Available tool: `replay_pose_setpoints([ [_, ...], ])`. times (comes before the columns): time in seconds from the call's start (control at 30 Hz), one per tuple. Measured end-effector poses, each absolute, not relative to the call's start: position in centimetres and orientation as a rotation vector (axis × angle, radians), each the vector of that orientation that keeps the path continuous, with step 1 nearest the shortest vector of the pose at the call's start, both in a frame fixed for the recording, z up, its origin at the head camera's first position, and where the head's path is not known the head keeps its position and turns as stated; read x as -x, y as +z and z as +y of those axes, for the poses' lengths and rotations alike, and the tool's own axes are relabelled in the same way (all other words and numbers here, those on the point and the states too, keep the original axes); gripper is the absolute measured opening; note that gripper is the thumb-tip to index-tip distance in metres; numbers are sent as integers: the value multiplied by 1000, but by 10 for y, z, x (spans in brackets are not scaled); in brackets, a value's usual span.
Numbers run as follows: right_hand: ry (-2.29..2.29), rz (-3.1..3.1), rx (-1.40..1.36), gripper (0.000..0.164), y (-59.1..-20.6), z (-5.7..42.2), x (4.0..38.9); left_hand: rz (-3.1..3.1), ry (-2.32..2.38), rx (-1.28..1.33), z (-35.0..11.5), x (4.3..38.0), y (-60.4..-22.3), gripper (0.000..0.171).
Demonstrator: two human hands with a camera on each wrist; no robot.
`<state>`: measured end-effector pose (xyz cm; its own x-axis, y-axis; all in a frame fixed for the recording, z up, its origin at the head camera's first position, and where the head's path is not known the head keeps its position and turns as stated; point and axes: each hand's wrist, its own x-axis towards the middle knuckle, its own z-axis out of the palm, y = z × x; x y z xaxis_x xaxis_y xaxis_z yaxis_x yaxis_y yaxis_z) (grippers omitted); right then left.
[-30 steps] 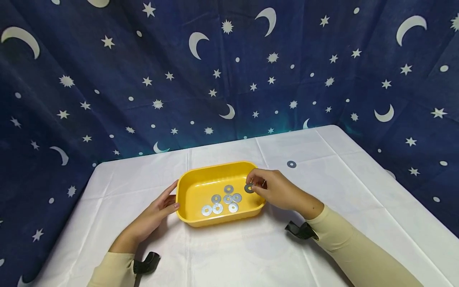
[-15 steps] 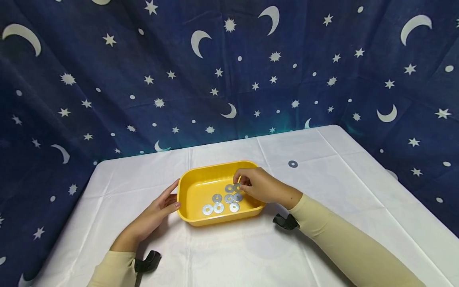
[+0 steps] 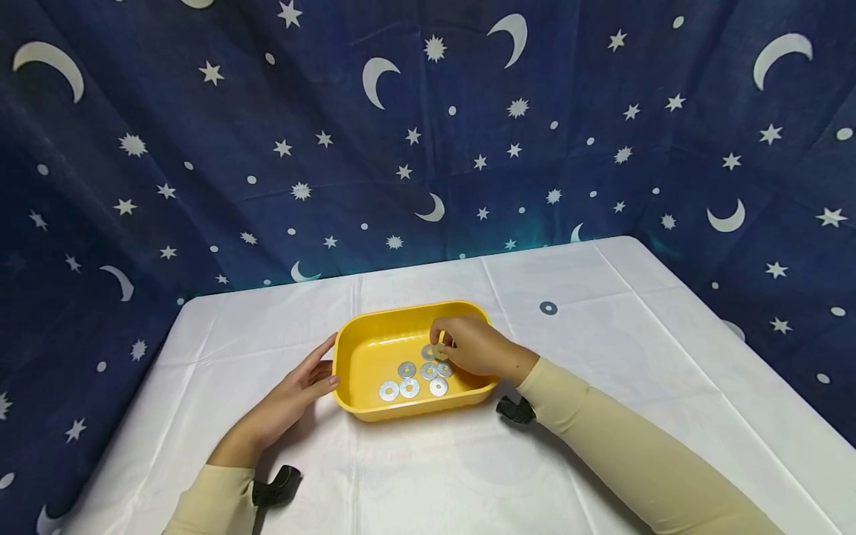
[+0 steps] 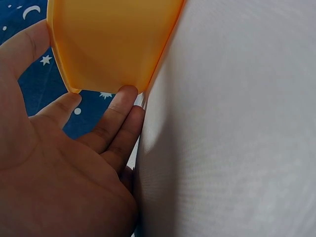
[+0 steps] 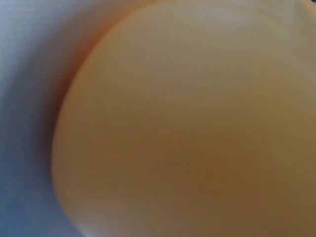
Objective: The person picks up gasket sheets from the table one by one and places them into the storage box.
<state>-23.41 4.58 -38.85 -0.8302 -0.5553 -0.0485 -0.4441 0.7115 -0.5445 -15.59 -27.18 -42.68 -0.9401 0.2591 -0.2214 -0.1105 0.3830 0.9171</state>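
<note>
A yellow tray (image 3: 374,414) stands on the white table, with several flat metal washers (image 3: 409,388) lying in its middle and right part. My right hand (image 3: 476,346) reaches in over the tray's right end. Its thumb and fingertips pinch a washer (image 3: 439,351) just above the others. Against the tray's left end rests my left hand (image 3: 294,401). In the left wrist view, that hand's fingers (image 4: 123,101) are spread and touch the yellow end wall (image 4: 111,49). The right wrist view holds only the blurred tray wall (image 5: 187,128); the right hand is hidden there.
One more washer (image 3: 548,307) lies on the white tablecloth (image 3: 642,357), to the right behind the tray. A dark blue curtain (image 3: 321,104) with moons and stars hangs behind the table.
My right hand has moved left and inward over the tray with the pinched washer, from the right rim to above the other washers. The left hand has stayed at the tray's end.
</note>
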Motion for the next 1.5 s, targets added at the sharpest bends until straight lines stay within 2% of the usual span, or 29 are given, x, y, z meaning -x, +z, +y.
replay_pose_setpoints([
  [0.6, -482, 2854, 804, 14, -393, 41, 230, 2319, 1569, -97, -271, 157, -425, 75],
  [1.1, -522, 2864, 809, 16, -392, 41, 231, 2322, 1566, -110, -271, 156, -425, 74],
  [1.27, -612, 2864, 799, 20, -392, 44, 231, 2321, 1574, -131, -271, 157, -425, 73],
  [1.5, -1072, 2813, 854, 16, -396, 54, 230, 2328, 1571, -131, -272, 155, -426, 73],
])
